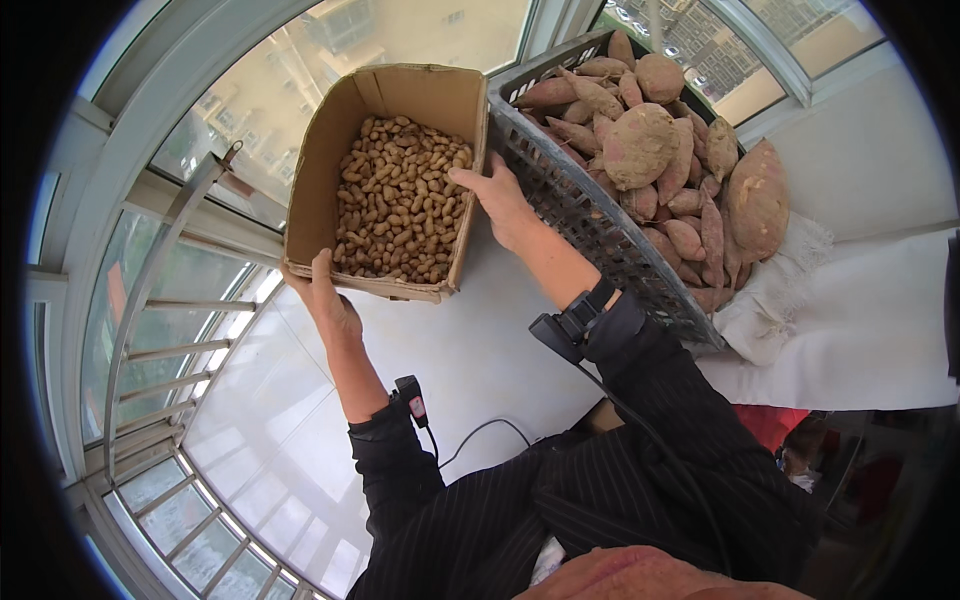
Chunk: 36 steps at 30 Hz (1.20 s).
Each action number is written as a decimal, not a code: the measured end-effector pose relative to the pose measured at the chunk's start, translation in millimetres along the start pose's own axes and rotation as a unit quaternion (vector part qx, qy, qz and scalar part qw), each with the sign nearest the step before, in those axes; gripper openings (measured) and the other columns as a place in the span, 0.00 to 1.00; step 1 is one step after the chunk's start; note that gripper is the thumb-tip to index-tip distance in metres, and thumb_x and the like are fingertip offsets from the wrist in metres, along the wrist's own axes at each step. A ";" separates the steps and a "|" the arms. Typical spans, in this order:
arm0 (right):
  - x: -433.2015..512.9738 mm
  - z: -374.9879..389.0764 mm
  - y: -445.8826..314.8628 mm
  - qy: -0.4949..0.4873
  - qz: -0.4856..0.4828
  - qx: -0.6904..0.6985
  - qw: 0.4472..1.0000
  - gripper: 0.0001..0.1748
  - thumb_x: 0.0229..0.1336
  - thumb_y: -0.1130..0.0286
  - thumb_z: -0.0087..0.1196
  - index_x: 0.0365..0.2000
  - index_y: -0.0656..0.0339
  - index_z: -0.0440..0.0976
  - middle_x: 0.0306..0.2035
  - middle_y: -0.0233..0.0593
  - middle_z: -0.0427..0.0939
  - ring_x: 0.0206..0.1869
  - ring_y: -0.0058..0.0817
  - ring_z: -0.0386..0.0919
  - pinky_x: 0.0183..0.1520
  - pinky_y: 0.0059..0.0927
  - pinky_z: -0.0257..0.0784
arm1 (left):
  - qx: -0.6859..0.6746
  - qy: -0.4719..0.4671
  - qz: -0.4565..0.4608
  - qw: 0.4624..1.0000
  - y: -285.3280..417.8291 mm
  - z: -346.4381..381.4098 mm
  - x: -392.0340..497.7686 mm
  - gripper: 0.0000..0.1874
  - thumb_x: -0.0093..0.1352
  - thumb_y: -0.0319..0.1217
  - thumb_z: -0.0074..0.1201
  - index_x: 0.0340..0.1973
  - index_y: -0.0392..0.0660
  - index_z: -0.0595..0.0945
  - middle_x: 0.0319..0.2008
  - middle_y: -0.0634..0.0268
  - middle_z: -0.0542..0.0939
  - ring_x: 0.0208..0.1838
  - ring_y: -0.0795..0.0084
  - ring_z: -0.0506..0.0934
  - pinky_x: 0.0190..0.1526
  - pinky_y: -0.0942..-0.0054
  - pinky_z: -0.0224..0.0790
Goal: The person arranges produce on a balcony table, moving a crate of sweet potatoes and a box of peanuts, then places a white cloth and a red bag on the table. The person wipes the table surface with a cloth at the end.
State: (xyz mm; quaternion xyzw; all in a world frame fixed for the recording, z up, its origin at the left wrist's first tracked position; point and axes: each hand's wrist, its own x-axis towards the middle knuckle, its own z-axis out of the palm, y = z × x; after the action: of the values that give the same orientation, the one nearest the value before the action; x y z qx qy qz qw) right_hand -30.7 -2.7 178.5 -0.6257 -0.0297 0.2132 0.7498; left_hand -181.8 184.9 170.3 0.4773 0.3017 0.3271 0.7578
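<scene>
A topless cardboard box (315,187) is in front of me, with a layer of unshelled peanuts (401,202) inside. My left hand (326,296) grips its near left corner, the thumb over the rim. On the box's right side, my right hand (499,199) holds the wall, the thumb on the upper edge. The fingers of both hands are partly hidden behind the cardboard. Just right of my right hand stands a dark plastic crate (570,187), heaped with sweet potatoes (641,146) of many sizes.
Windows (255,112) line the far and left sides. A metal railing (180,345) runs along the left. White cloth (847,322) lies right of the crate, near a large sweet potato (757,199). Cables (487,424) trail from devices strapped to my wrists. White tiles (285,420) cover the floor.
</scene>
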 end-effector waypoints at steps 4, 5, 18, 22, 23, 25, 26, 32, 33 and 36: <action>19.7 1.3 3.6 0.015 0.025 -0.020 0.999 0.37 0.52 0.76 0.58 0.63 0.66 0.60 0.56 0.46 0.72 0.59 0.34 0.69 0.64 0.36 0.62 | 0.018 0.022 -0.055 0.998 5.6 2.4 -4.8 0.49 0.61 0.25 0.56 0.72 0.54 0.46 0.67 0.58 0.60 0.66 0.60 0.63 0.66 0.56 0.53; 24.6 -0.9 4.1 0.014 0.014 -0.059 0.998 0.36 0.52 0.77 0.56 0.63 0.67 0.60 0.55 0.47 0.73 0.58 0.34 0.70 0.64 0.36 0.62 | 0.035 0.021 -0.070 0.997 8.1 0.9 -3.6 0.49 0.59 0.25 0.55 0.72 0.54 0.45 0.66 0.59 0.60 0.65 0.60 0.63 0.64 0.54 0.55; 36.6 -17.1 -28.2 -0.036 0.034 -0.342 0.938 0.23 0.49 0.66 0.52 0.37 0.82 0.74 0.30 0.57 0.80 0.25 0.41 0.81 0.26 0.36 0.78 | 0.128 -0.032 -0.094 0.987 14.9 -14.5 2.4 0.40 0.57 0.24 0.49 0.66 0.45 0.54 0.55 0.54 0.67 0.50 0.61 0.72 0.44 0.54 0.73; 21.8 -16.1 -26.2 -0.064 0.042 -0.313 0.947 0.20 0.49 0.68 0.54 0.34 0.80 0.76 0.30 0.56 0.80 0.23 0.38 0.79 0.23 0.35 0.76 | 0.130 -0.055 -0.104 0.985 20.2 -24.2 -6.2 0.40 0.57 0.24 0.49 0.66 0.46 0.53 0.55 0.55 0.67 0.51 0.61 0.71 0.45 0.52 0.70; 16.2 -16.2 -24.4 -0.080 0.046 -0.309 0.947 0.19 0.49 0.69 0.54 0.35 0.79 0.76 0.30 0.55 0.80 0.23 0.38 0.79 0.23 0.36 0.76 | 0.132 -0.055 -0.114 0.983 21.5 -28.2 -11.3 0.41 0.58 0.25 0.49 0.66 0.47 0.52 0.55 0.56 0.66 0.52 0.62 0.70 0.46 0.51 0.67; 2.7 -14.4 -19.5 -0.076 0.058 -0.313 0.945 0.21 0.49 0.68 0.55 0.38 0.79 0.75 0.32 0.55 0.80 0.23 0.38 0.79 0.22 0.35 0.76 | 0.118 -0.057 -0.117 0.984 24.5 -37.5 -25.2 0.39 0.57 0.22 0.47 0.65 0.46 0.54 0.53 0.56 0.68 0.49 0.65 0.71 0.44 0.58 0.69; -5.3 -15.1 -18.1 -0.094 0.070 -0.303 0.946 0.23 0.50 0.68 0.56 0.41 0.80 0.72 0.36 0.56 0.80 0.25 0.38 0.80 0.23 0.34 0.77 | 0.117 -0.060 -0.121 0.984 27.3 -43.2 -32.0 0.38 0.57 0.22 0.46 0.64 0.45 0.54 0.52 0.56 0.68 0.48 0.66 0.71 0.43 0.60 0.69; -60.1 -10.8 -18.5 -0.092 0.056 -0.281 0.954 0.17 0.54 0.69 0.54 0.41 0.70 0.71 0.32 0.43 0.79 0.26 0.27 0.76 0.21 0.28 0.71 | 0.074 -0.028 -0.118 0.990 49.7 -59.4 -77.1 0.40 0.55 0.16 0.41 0.66 0.43 0.57 0.56 0.55 0.67 0.53 0.63 0.71 0.50 0.65 0.70; -67.9 -10.4 -21.6 -0.093 0.058 -0.274 0.955 0.17 0.54 0.69 0.54 0.41 0.70 0.71 0.32 0.43 0.79 0.26 0.27 0.76 0.21 0.28 0.71 | 0.075 -0.042 -0.114 0.990 55.9 -60.1 -83.7 0.40 0.55 0.16 0.41 0.67 0.42 0.57 0.56 0.55 0.66 0.54 0.63 0.70 0.51 0.65 0.69; -87.2 -7.1 -34.9 -0.099 0.069 -0.274 0.954 0.18 0.54 0.69 0.53 0.42 0.72 0.71 0.32 0.43 0.79 0.26 0.26 0.76 0.20 0.27 0.71 | 0.050 -0.055 -0.109 0.991 77.7 -61.1 -102.8 0.41 0.54 0.15 0.40 0.67 0.41 0.56 0.59 0.54 0.66 0.58 0.62 0.68 0.59 0.67 0.65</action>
State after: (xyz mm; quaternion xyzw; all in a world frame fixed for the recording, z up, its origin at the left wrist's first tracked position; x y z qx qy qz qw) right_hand -97.8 -44.7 229.6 -0.7830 -0.1183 0.3089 0.5268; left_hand -307.0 162.1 234.6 0.4963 0.3257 0.2000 0.7795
